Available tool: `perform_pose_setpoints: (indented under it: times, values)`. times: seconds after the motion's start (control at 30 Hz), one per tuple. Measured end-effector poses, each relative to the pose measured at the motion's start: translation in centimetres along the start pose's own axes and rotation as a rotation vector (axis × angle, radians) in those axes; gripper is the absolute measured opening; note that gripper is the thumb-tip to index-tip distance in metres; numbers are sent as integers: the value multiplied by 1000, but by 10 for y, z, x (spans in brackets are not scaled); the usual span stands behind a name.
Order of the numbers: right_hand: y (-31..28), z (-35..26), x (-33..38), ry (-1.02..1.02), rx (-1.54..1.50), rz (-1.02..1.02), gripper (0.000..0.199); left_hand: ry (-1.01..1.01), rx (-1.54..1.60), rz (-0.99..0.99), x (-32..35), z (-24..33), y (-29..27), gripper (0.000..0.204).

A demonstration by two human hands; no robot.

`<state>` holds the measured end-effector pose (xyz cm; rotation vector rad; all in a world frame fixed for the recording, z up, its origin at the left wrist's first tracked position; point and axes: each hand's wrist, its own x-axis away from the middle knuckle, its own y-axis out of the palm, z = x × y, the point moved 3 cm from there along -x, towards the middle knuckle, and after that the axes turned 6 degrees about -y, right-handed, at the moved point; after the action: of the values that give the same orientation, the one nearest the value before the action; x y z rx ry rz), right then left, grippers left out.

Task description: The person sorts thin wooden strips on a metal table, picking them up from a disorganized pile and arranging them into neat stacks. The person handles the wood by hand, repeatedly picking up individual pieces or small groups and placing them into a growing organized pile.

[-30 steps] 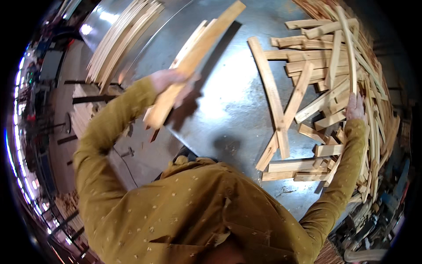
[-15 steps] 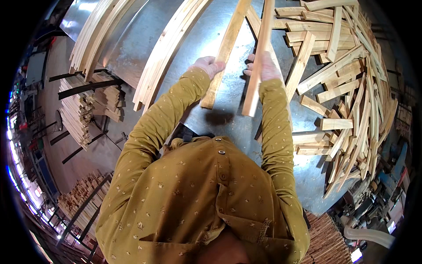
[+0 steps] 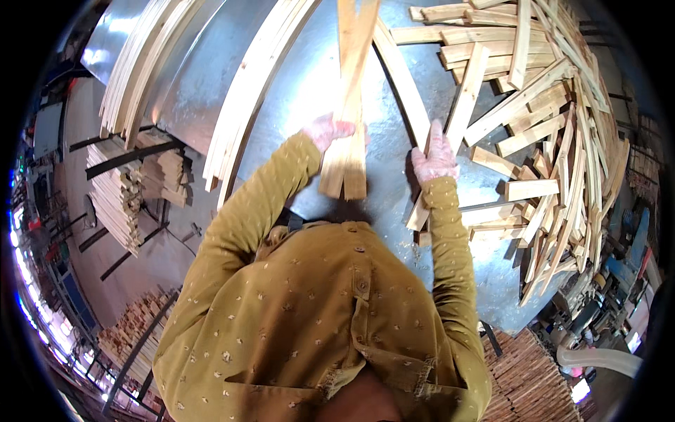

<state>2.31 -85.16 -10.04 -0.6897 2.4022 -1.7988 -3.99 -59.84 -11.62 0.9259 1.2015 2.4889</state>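
We are losing the far ends of the two held strips (image 3: 356,105) past the upper edge, and the wood is covering most of the fingers of our left hand (image 3: 325,132). Our right hand (image 3: 436,156) is hiding the spot where two loose strips (image 3: 403,81) are converging, so we are not making out how they are lying there. Glare is washing out part of the metal worktop (image 3: 388,144), and the dark round rim is dimming the far side of the big heap (image 3: 524,109).

The held strips are looking flat, narrow and honey-pale, with squared ends; they are crossing in a slim X over the worktop, in front of our chest, their near ends sitting side by side. To their left a bundle of long strips (image 3: 256,88) is lying.

Our left hand is clamping both held strips close to their near ends. Our right hand is stretching its fingers apart over the loose strips; whether it is pressing on them, we are not able to tell.
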Motion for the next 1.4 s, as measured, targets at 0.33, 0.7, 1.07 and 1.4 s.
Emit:
perform_pose_setpoints:
  times: [0.33,0.7,1.07,1.4]
  values:
    - [-16,-46,-33,-113,-2750,-306,36,212,-551,513,34,126,2,70]
    - [35,-45,-107,226,-2541,-50,44,60,-885,738,-27,51,-77,79]
    - [51,-77,-72,345,-2196,-157,54,630,-1297,1547,-66,524,17,61]
    - [-7,-96,-117,60,-2094,-176,50,-178,-201,-59,-101,108,-4,56]
